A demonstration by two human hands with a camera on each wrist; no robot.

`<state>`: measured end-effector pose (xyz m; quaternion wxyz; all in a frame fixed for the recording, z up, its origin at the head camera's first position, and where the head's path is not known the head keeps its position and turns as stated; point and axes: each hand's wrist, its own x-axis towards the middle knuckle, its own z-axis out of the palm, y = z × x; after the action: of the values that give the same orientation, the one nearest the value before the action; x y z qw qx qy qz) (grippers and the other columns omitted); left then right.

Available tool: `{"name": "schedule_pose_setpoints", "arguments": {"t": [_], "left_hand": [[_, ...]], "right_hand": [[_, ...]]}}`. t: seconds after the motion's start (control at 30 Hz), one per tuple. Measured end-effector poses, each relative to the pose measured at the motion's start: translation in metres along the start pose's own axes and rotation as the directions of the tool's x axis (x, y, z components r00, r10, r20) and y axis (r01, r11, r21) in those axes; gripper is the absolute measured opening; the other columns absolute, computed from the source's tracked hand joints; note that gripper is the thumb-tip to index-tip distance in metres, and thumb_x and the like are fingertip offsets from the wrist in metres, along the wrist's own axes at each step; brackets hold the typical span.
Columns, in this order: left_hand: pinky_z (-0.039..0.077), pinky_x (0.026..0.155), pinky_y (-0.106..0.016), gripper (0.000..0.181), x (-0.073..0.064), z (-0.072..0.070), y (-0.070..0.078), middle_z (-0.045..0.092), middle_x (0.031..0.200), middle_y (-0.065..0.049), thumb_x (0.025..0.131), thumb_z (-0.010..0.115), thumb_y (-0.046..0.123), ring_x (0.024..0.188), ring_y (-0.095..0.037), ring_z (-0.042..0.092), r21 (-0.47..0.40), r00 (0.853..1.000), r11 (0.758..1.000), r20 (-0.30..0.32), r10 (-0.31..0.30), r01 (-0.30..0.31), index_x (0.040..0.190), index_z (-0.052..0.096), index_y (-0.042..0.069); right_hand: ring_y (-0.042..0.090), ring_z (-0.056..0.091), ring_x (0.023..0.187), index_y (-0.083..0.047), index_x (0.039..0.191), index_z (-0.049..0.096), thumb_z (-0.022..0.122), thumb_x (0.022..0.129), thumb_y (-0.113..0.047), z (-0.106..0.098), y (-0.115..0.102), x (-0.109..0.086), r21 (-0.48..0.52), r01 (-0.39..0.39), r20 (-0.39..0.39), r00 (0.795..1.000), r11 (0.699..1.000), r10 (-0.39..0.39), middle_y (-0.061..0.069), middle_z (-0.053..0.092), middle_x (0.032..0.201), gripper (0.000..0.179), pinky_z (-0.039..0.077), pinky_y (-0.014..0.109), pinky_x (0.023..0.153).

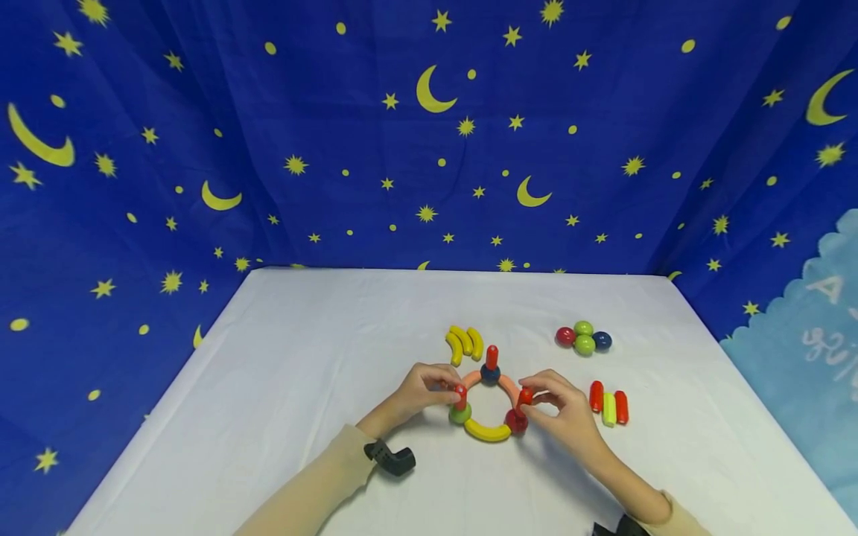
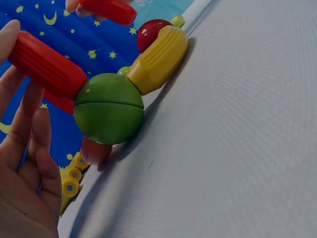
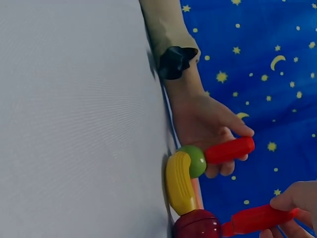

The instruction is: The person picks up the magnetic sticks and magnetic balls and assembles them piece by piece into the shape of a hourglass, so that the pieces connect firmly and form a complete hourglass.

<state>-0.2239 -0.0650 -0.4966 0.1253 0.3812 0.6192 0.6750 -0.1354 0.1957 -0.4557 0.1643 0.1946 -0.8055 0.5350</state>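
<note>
A ring of toy balls and curved rods lies on the white table: a green ball [image 1: 459, 414], a red ball [image 1: 517, 423], a blue ball [image 1: 491, 375], a yellow curved rod [image 1: 487, 432] in front and salmon curved rods [image 1: 509, 389] behind. My left hand [image 1: 424, 388] pinches the top of a red rod [image 2: 48, 64] standing on the green ball. Between thumb and fingers my right hand [image 1: 564, 411] holds another red rod [image 3: 260, 218], its lower end close at the red ball. A third red rod [image 1: 492, 357] stands upright on the blue ball.
Behind the ring lie several yellow curved rods [image 1: 467, 341]. Farther right sits a cluster of green, red and blue balls [image 1: 585, 345]. Two red rods and a lime rod [image 1: 608, 409] lie beside my right hand. A blue star-patterned curtain [image 1: 429, 149] hangs behind the table.
</note>
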Motion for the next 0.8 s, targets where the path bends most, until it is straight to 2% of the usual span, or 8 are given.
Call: {"name": "schedule_pose_setpoints", "arguments": {"t": [0.27, 0.63, 0.8], "left_hand": [[0.046, 0.078, -0.019, 0.034, -0.0009, -0.0001, 0.0024, 0.066, 0.095, 0.012, 0.084, 0.070, 0.010, 0.090, -0.004, 0.058, 0.020, 0.999, 0.999, -0.010, -0.035, 0.035, 0.100, 0.063, -0.019], [0.048, 0.079, -0.020, 0.027, -0.0003, 0.0004, 0.0025, 0.067, 0.095, 0.011, 0.084, 0.067, 0.000, 0.089, -0.005, 0.058, -0.019, 1.000, 1.000, 0.008, -0.016, 0.016, 0.100, 0.061, -0.021], [0.048, 0.078, -0.020, 0.030, 0.0002, 0.0005, 0.0019, 0.066, 0.095, 0.012, 0.085, 0.068, 0.003, 0.089, -0.004, 0.058, -0.024, 1.000, 1.000, 0.019, -0.005, 0.005, 0.100, 0.060, -0.022]], "right_hand": [[0.002, 0.059, 0.085, 0.005, 0.102, 0.066, 0.072, 0.075, 0.010, 0.0030, -0.0002, -0.0018, -0.017, 0.023, 0.041, 0.999, 1.000, -0.022, 0.009, 0.064, 0.090, 0.029, 0.055, 0.020, 0.073], [0.003, 0.060, 0.088, 0.000, 0.103, 0.067, 0.073, 0.078, 0.004, 0.0021, 0.0004, -0.0008, -0.064, 0.000, 0.060, 0.998, 0.998, 0.004, 0.009, 0.066, 0.092, 0.027, 0.054, 0.022, 0.072], [0.006, 0.060, 0.086, -0.004, 0.104, 0.067, 0.074, 0.078, 0.001, -0.0013, 0.0006, 0.0021, -0.079, 0.030, 0.033, 0.999, 0.996, -0.028, 0.011, 0.065, 0.092, 0.027, 0.053, 0.021, 0.072]]}}
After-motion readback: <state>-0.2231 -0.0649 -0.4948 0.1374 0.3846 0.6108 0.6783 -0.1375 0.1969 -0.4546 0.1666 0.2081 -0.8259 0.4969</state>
